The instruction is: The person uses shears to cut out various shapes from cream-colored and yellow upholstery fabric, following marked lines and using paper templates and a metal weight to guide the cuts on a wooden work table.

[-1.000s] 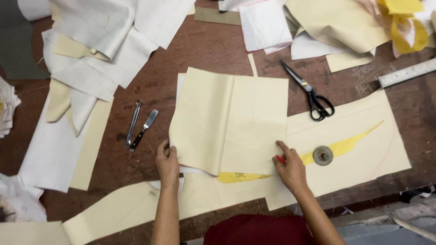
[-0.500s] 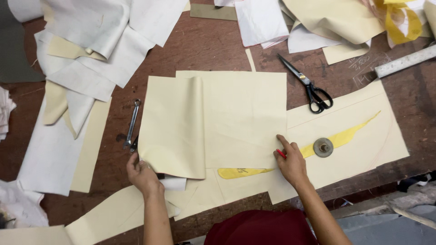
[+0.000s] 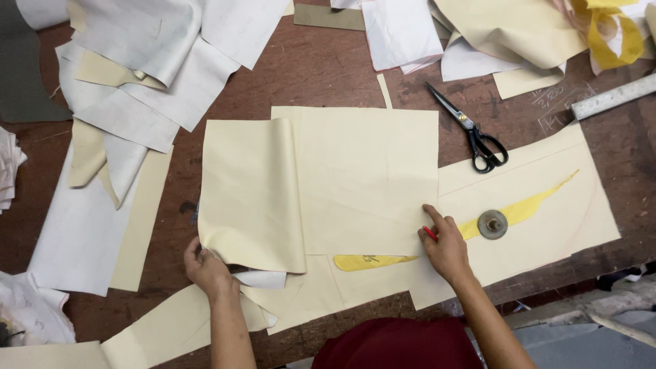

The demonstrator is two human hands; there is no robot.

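Cream fabric panel being unfolded and laid flat on a brown wooden worktable [image 3: 328,61].

Worktable: littered at left and far edge with white and cream offcuts [image 3: 137,82]. Cream fabric panel [image 3: 369,178]: centre of table, right portion flat, left portion doubled over in a loose flap. Under it, a larger cream piece [image 3: 547,205] carrying a long yellow curved pattern strip [image 3: 526,208]. Black-handled shears [image 3: 471,133]: far right of the panel, apart from it. Round metal weight [image 3: 493,224]: on the strip. Left hand [image 3: 205,266]: closed on the flap's near-left corner. Right hand [image 3: 445,246]: pressed flat on the panel's near-right corner, a small red object, perhaps chalk, between the fingers. Judged step: spreading; next calls for drawing the flap leftward, smoothing wrinkles, right corner pinned.
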